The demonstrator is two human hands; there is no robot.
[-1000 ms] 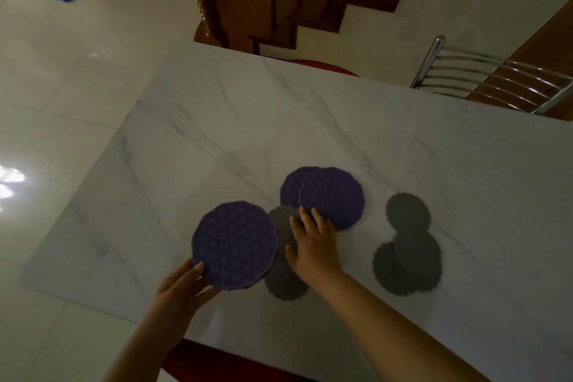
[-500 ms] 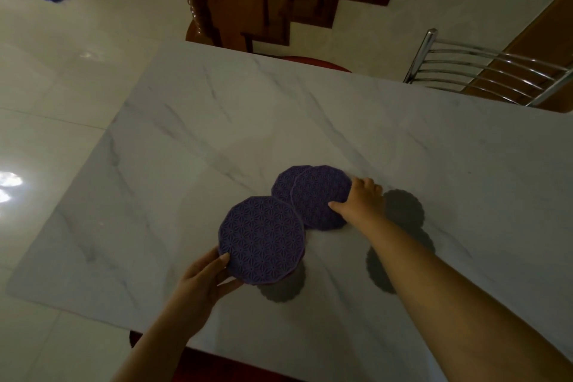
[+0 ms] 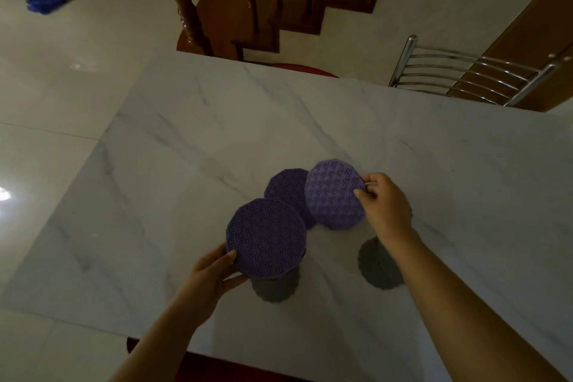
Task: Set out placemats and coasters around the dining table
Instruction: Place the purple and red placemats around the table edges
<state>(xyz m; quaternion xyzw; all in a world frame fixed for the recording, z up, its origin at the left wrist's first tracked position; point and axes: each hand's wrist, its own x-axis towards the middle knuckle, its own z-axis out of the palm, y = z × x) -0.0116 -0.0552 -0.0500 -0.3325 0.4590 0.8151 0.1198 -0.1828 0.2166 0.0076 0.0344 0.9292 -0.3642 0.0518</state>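
While both hands hold mats, table (image 3: 186, 164): white marble top with grey veins, filling the middle of the view.
Left hand (image 3: 214, 273): at the near left, gripping the near edge of the near purple mat (image 3: 266, 237), thumb on top and fingers curled beneath.
Near purple mat: many-sided with a star-lattice pattern, held roughly level above the table and hiding the far part of a grey coaster (image 3: 274, 290).
Right hand (image 3: 384, 205): right of centre, thumb and fingertips pinching the right edge of the far purple mat (image 3: 333, 194).
Far purple mat: tilted, with its right edge raised; its left edge overlaps the middle purple mat (image 3: 285, 189). I cannot tell whether its near edge touches the table.
Middle purple mat: lying flat on the table between the two held mats, partly covered by both.
Grey coaster: scalloped rim, flat on the table, near side showing.
Grey coaster pile (image 3: 376, 268): on the table to the right, largely hidden by the right forearm; the count is unclear.
Metal chair (image 3: 459, 74): chrome slatted back at the far right edge.
Red seat (image 3: 297, 67): peeking over the far edge.
Blue object (image 3: 43, 1): on the pale floor, far left, blurred.
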